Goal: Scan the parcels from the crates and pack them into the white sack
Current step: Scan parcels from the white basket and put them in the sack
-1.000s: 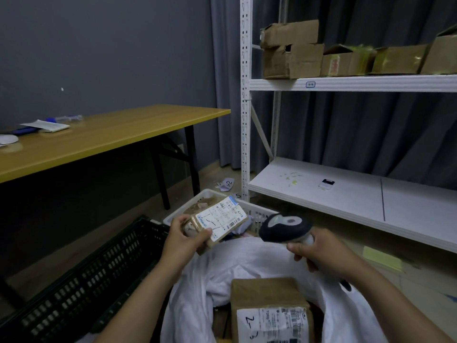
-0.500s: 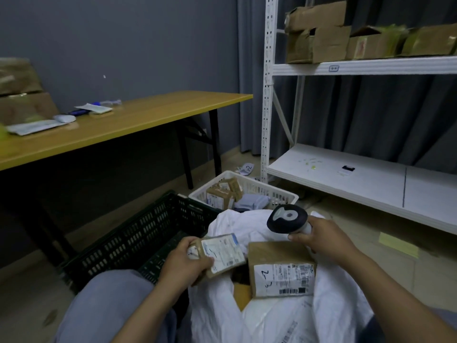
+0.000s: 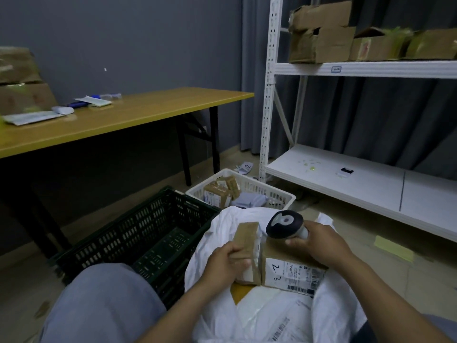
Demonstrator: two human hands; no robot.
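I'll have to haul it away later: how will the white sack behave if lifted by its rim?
Probably floppy: the white sack lies in loose, crumpled folds with no stiff wall. It would likely sag and feel bottom-heavy, since a labelled cardboard box sits in its mouth on top of other contents. That box might tip as the wall collapses.

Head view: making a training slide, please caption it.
Left hand holds a small parcel at the mouth of the white sack; right hand holds the scanner.

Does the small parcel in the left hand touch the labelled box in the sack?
Touching. In the head view the small parcel lies against the labelled box's left side, with no gap.
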